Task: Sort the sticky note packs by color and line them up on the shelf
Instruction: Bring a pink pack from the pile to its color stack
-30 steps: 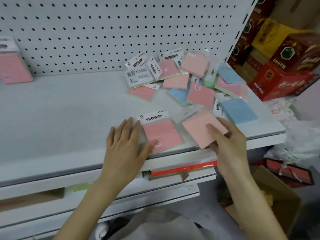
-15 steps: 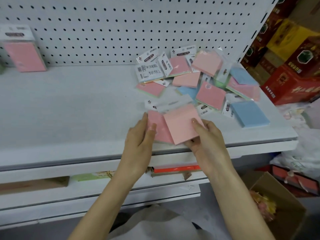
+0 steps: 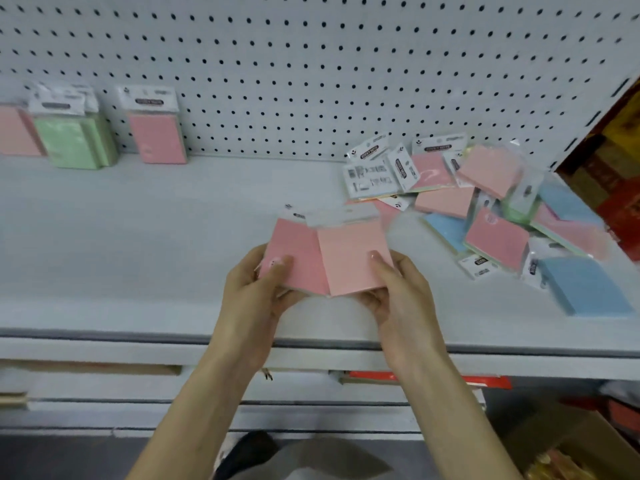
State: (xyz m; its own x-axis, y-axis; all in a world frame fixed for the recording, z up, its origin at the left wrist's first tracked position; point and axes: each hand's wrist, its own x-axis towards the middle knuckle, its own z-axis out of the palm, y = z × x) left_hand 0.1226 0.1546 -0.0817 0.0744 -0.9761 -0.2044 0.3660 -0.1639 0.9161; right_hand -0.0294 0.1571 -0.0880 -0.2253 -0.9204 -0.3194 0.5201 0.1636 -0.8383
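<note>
Two pink sticky note packs are lifted above the white shelf (image 3: pixel 138 237), overlapping each other. My left hand (image 3: pixel 252 289) grips the darker pink pack (image 3: pixel 294 251), thumb on its face. My right hand (image 3: pixel 398 299) grips the lighter pink pack (image 3: pixel 349 258), which lies over the first. A loose heap of pink, blue and green packs (image 3: pixel 485 209) lies at the right of the shelf. Against the pegboard at the left stand a pink pack (image 3: pixel 157 136), a green pack (image 3: pixel 74 136) and another pink pack (image 3: pixel 15 129) at the frame edge.
The pegboard back wall (image 3: pixel 311 64) rises behind the shelf. Red and yellow boxes (image 3: pixel 613 174) stand beyond the shelf's right end. A lower shelf with a red strip (image 3: pixel 433 377) runs below. A cardboard box (image 3: pixel 571 445) sits at the bottom right.
Both hands lifted the two pink packs off the shelf front and brought them together, the lighter one over the darker. The view swung left, showing the standing packs at the left.
</note>
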